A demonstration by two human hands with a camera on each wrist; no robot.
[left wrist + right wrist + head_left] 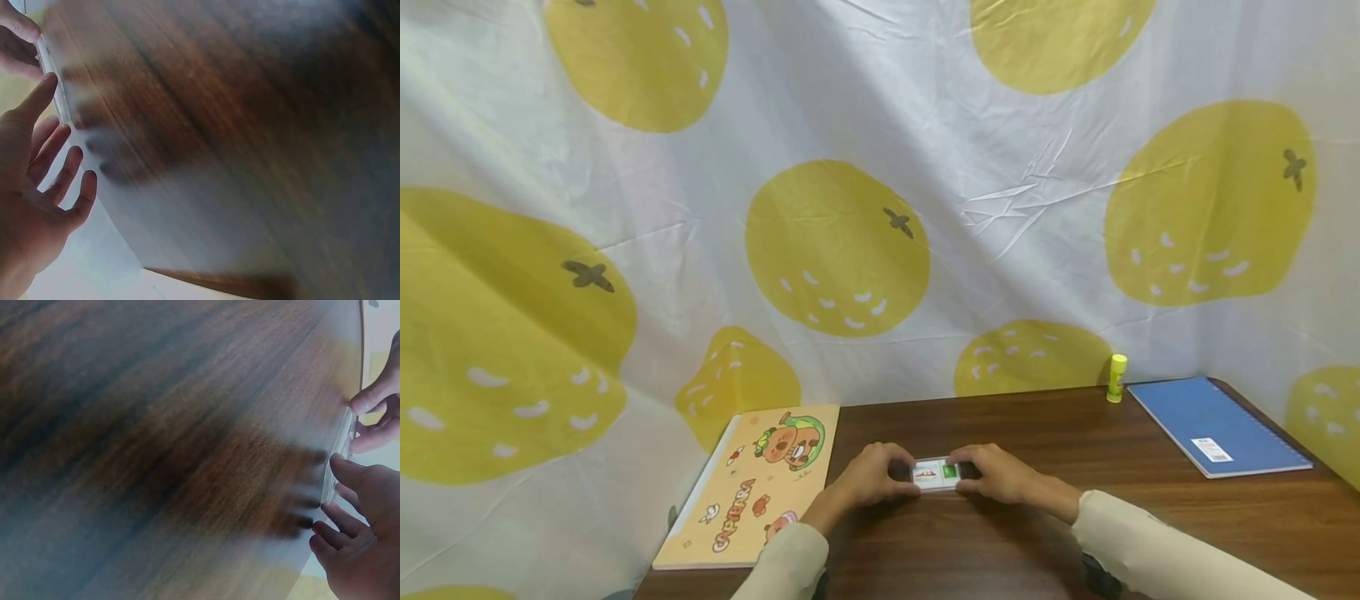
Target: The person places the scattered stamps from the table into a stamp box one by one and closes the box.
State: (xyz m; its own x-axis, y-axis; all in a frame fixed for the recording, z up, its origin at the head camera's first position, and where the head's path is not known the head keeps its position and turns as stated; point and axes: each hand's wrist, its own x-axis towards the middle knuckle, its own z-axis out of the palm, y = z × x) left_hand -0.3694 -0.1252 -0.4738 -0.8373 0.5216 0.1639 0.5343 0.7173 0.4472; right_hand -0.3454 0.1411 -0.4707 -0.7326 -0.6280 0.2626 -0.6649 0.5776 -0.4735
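Note:
Both hands hold a small flat clear-edged rectangular piece (928, 475) low over the brown table, near the middle of the head view. Its upper face carries a reddish picture on the left and a green square on the right. My left hand (872, 477) pinches the left end between thumb and fingers, while my right hand (1002, 475) grips the right end the same way. From the left wrist, the piece (61, 103) appears edge-on as a thin pale strip, with the lower fingers spread apart. The right wrist view likewise shows its thin transparent edge (342, 432).
A yellow capybara-print book (748, 492) lies at the table's left side. Toward the back right stands a yellow-green glue stick (1117, 379), beside a blue spiral notebook (1217, 421) with a white label. Behind the table (1037, 425) hangs a white fruit-print curtain (940, 350).

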